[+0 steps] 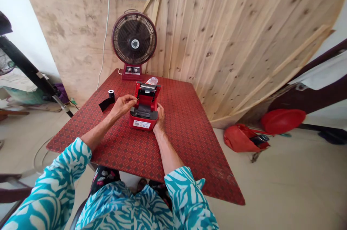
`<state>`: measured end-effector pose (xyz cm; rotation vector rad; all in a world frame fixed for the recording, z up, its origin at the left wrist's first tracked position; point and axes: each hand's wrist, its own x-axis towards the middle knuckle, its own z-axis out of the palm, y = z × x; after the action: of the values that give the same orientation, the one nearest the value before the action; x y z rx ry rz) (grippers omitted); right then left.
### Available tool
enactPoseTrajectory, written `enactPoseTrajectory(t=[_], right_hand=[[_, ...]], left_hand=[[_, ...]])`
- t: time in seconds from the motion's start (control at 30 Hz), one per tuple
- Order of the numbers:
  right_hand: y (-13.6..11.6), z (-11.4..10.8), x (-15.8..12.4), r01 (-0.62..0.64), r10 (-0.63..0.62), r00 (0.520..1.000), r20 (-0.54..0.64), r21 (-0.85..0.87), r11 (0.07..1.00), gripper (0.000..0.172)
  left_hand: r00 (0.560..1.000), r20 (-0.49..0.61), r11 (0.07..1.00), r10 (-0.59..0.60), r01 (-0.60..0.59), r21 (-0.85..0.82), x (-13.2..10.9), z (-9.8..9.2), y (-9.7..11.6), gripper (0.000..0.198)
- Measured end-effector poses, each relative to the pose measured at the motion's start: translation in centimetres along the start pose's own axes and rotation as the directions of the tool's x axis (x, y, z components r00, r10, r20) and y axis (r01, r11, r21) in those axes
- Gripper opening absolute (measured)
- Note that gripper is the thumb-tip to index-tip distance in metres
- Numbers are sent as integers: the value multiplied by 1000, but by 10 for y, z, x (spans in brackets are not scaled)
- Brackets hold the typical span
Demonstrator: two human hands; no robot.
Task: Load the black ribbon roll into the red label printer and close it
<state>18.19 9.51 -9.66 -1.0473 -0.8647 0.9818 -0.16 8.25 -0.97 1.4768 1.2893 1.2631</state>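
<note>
A red and black label printer [143,122] stands on the table with its lid [148,94] raised, and a white sticker shows on its near side. Inside its open bay lies a dark strip [144,110]. My left hand [125,104] is closed in a pinch, its fingertips at the printer's left edge near the lid hinge; what they pinch, if anything, is too small to make out. Against the printer's right side, my right hand [159,118] is wrapped, steadying the body. Left of my left hand is a black ribbon roll [110,97] with a white core, partly unrolled.
The printer rests on a red patterned table [184,143]. Behind it lies a clear plastic bottle [152,81], and a maroon fan [135,42] stands at the back. Wooden boards [206,42] lean on the wall. A red bag [241,139] is on the floor at right.
</note>
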Motion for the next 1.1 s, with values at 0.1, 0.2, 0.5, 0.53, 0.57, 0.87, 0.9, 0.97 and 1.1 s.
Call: enactPoseTrajectory(t=[0.1, 0.2, 0.5, 0.53, 0.57, 0.87, 0.9, 0.97, 1.1], right_hand=[[3, -1, 2, -8, 8, 1000, 3, 11, 1000, 52], [6, -1, 4, -9, 9, 1000, 11, 53, 999, 52], [10, 1, 8, 0, -2, 1000, 18, 102, 995, 47], [11, 1, 8, 0, -2, 1000, 20, 104, 995, 47], [11, 1, 8, 0, -3, 1000, 24, 104, 995, 47], [16, -1, 12, 11, -13, 1000, 25, 94, 996, 49], [16, -1, 12, 3, -6, 1000, 30, 92, 996, 49], [15, -1, 12, -4, 0, 999, 46, 89, 996, 50], [12, -1, 9, 0, -6, 998, 57, 100, 995, 51]], left_hand=[[992, 80, 966, 94, -110, 232, 20, -2, 13, 19], [966, 230, 923, 118, -192, 334, 41, 6, 22, 17], [782, 602, 668, -161, -363, 650, 80, 48, 34, 16], [770, 613, 666, -177, -365, 651, 81, 49, 35, 15], [759, 621, 659, -196, -367, 656, 81, 50, 36, 14], [785, 556, 278, -272, -489, 827, 60, 47, 50, 34], [795, 540, 240, -275, -487, 840, 57, 46, 52, 36], [812, 524, 215, -255, -481, 850, 52, 46, 54, 40], [805, 559, 211, -197, -522, 826, 52, 46, 57, 44]])
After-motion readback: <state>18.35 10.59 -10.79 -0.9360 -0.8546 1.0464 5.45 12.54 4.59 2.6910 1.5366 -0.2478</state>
